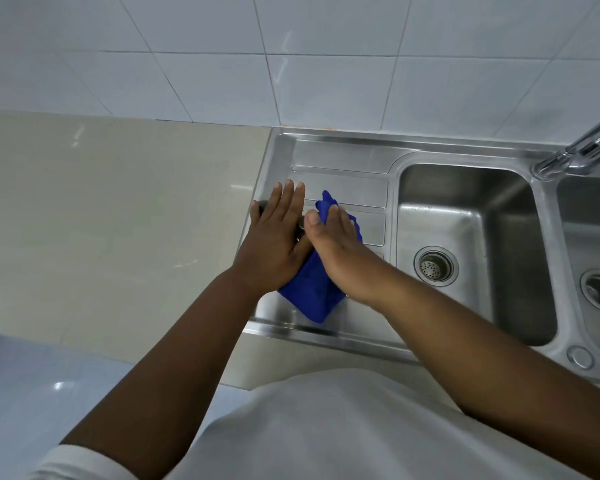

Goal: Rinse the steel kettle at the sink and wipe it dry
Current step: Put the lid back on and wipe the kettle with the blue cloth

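1. Blue cloth point(314, 289) is bunched between both hands over the ribbed steel drainboard point(343, 181), its lower corner hanging near the drainboard's front rim.
2. The left hand point(274, 237) lies flat, fingers straight and together, on top of a dark, rounded part at the drainboard's left edge; this looks like the kettle point(258, 206), almost wholly hidden under the hands and cloth.
3. The right hand point(333, 244) presses the cloth from the right side, fingers extended and thumb up, not curled closed.
4. Right of the hands, the sink basin point(465, 220) stands open with its drain strainer point(435, 266) exposed; the tap point(582, 147) reaches in from the upper right.
5. Left of the drainboard, the beige worktop point(118, 209) runs back to the tiled wall point(291, 64).
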A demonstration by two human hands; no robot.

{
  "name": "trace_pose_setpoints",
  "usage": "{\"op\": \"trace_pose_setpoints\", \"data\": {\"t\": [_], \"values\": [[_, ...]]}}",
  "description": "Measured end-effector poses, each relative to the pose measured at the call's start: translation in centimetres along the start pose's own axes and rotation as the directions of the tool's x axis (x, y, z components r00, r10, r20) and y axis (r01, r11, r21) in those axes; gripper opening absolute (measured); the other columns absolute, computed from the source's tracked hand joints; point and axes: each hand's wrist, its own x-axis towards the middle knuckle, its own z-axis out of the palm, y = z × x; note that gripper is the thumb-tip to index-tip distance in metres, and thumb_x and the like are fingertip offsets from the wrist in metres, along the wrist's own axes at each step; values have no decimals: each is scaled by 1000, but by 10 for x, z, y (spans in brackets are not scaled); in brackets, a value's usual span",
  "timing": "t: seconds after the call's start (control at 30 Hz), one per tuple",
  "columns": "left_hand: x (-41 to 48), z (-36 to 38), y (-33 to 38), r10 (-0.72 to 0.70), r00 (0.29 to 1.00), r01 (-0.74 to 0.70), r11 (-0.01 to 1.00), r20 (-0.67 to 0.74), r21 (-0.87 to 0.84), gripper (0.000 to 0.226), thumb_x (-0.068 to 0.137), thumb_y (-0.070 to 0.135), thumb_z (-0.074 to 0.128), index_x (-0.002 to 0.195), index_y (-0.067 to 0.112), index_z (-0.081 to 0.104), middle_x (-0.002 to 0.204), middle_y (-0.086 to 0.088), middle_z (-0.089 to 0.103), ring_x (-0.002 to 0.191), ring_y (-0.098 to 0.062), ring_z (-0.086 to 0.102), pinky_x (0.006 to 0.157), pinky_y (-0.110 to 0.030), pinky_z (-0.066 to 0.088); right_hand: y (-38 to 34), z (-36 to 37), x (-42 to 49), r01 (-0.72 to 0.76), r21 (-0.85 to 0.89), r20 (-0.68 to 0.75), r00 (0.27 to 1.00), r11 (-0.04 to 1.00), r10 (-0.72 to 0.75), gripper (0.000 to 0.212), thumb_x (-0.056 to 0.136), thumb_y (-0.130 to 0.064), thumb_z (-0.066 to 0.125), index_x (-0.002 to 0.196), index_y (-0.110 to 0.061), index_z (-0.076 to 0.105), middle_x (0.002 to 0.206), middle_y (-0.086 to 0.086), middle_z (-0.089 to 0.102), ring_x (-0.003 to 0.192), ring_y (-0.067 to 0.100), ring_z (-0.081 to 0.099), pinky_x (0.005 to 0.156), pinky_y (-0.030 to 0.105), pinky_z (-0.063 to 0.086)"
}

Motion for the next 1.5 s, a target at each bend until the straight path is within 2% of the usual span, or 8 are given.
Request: {"op": "trace_pose_setpoints", "data": {"t": [0.23,0.4,0.53,0.63,0.97,1.13,1.3,1.5], "values": [[1,-4,2,-12,999,13,1000,29,-3,84,89,68,17,155,18,4,164,-3,3,151,-16,-7,121,-51,-4,7,-25,20,158,250,71,981,955,-180,61,96,-65,5,142,-41,37,131,-31,47,112,-26,47,103,3,35],[2,-10,0,9,998,-11,999,60,34,89,87,70,21,155,16,4,164,-2,5,151,-15,-5,122,-47,-3,37,-21,51,177,427,-2,981,887,-195,75,92,-75,12,139,-36,56,139,-8,62,126,9,59,114,36,38],[4,-14,2,-11,998,7,998,65,56,93,84,73,24,155,15,9,164,0,6,151,-12,-5,123,-42,-2,61,-13,61,181,564,-80,983,806,-165,63,102,-60,16,133,-32,62,121,-4,72,106,8,68,97,30,48],[8,-14,9,-138,988,128,981,67,143,100,81,79,22,155,13,7,164,-3,-2,150,-15,-10,122,-37,-2,74,-2,59,168,627,-119,986,760,-120,57,105,-52,16,137,-28,58,99,-10,76,91,3,70,90,31,51],[8,-17,0,-109,988,100,991,110,86,110,74,87,19,155,14,3,163,-3,-6,150,-15,-10,119,-29,8,78,36,16,469,296,-201,882,832,-426,86,88,-81,10,157,-31,4,167,-17,-5,154,5,-12,126,48,-5],[10,-22,-7,14,990,-25,997,140,76,98,83,81,25,155,17,11,164,-6,2,151,-18,-6,123,-38,12,77,15,44,574,220,-182,818,789,-545,64,102,-54,17,156,-20,26,168,-4,17,156,12,8,127,48,9],[10,-26,-8,39,988,-68,980,150,187,102,82,82,20,155,11,7,164,-4,6,151,-14,-2,122,-32,10,95,12,77,329,507,-158,944,797,-289,53,103,-49,29,145,-24,49,144,1,57,133,19,54,115,50,39],[12,-28,-6,55,988,-87,970,143,227,100,81,82,19,155,15,13,164,1,7,151,-10,2,118,-28,20,111,30,69,178,744,-150,984,644,-99,56,103,-49,27,146,-19,47,143,9,58,133,22,55,117,50,37]]}}
